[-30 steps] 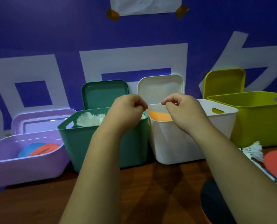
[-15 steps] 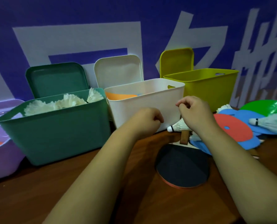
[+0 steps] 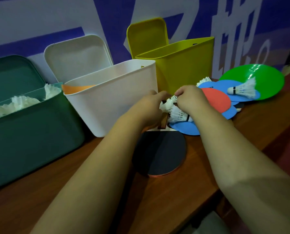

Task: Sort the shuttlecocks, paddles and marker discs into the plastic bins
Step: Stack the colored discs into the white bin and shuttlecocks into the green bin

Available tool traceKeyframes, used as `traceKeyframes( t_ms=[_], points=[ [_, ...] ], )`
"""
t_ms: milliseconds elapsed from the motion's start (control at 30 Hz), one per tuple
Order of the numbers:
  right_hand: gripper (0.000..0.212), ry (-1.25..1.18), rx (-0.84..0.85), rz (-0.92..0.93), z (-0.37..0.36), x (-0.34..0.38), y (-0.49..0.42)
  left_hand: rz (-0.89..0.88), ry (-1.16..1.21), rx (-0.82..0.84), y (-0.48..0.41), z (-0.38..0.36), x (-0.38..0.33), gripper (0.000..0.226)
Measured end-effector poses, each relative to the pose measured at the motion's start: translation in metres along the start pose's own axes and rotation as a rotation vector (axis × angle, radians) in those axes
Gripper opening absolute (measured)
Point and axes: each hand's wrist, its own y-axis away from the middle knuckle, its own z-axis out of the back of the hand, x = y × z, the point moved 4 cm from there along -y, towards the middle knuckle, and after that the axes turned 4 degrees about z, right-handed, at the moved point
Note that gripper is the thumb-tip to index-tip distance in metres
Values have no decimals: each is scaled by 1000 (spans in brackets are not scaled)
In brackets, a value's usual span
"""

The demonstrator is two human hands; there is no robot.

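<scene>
Both hands meet over a small heap of white shuttlecocks (image 3: 173, 110) in front of the white bin (image 3: 117, 97). My right hand (image 3: 190, 100) pinches the feathers of the top shuttlecock. My left hand (image 3: 151, 107) curls round the same shuttlecock from the left. A second shuttlecock (image 3: 179, 115) lies under them on a blue disc (image 3: 186, 128). A black paddle (image 3: 159, 152) lies near me on the table. Red (image 3: 217, 102), blue and green (image 3: 266, 78) discs spread to the right, with another shuttlecock (image 3: 242, 89) on them.
The green bin (image 3: 31, 129) at left holds several shuttlecocks. The white bin contains an orange disc (image 3: 76, 89). A yellow bin (image 3: 183, 65) stands behind the heap. Lids lean on the blue wall. The wooden table's edge (image 3: 242, 174) runs at right.
The view swung right from the bins toward the heap. Both hands dropped from the white bin's rim to the table and closed on a shuttlecock.
</scene>
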Motion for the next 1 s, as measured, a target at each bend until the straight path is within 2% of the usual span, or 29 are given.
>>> traceKeyframes(
  t_ms=[100,233,367,533,600,767,1000],
  points=[
    [35,74,92,20,-5,1,1,5,-109,-33,-8,-9,1,53],
    [14,179,140,8,-8,-1,0,43,-213,-95,-8,-13,12,41],
    [21,226,210,0,-11,-1,2,64,-221,-136,-8,-11,23,32],
    [39,282,269,16,-18,0,6,46,-206,-103,-7,-19,27,55],
    [39,296,256,38,-22,2,6,45,-242,-109,-8,-22,26,53],
    [18,298,198,46,-26,4,3,26,-290,-208,-5,-19,25,46],
    [18,58,-21,92,-17,4,1,58,-293,-221,-1,-8,25,43]
  ],
)
